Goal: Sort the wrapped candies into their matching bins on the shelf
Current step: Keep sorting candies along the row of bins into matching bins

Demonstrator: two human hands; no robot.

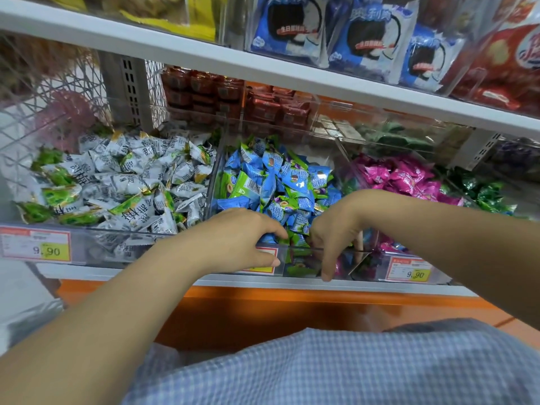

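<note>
Three clear bins stand side by side on the shelf. The left bin (87, 238) holds white-and-green candies (131, 182). Blue-and-green candies (277, 182) fill the middle bin (301, 260), and pink candies (403, 176) lie in the right bin (371, 267). My left hand (242, 238) is at the middle bin's front wall, fingers over the rim among the candies and thumb outside on the price label. My right hand (333, 229) grips the same wall further right, thumb down the outside and fingers inside. Whether either hand also holds a candy is hidden.
Price labels (36, 244) reading 9.90 are fixed to the bin fronts. Green candies (491, 194) sit at the far right. Red packs (204, 92) fill bins behind, and the upper shelf (263, 68) with blue snack packs (365, 36) overhangs closely. An orange base (263, 314) lies below.
</note>
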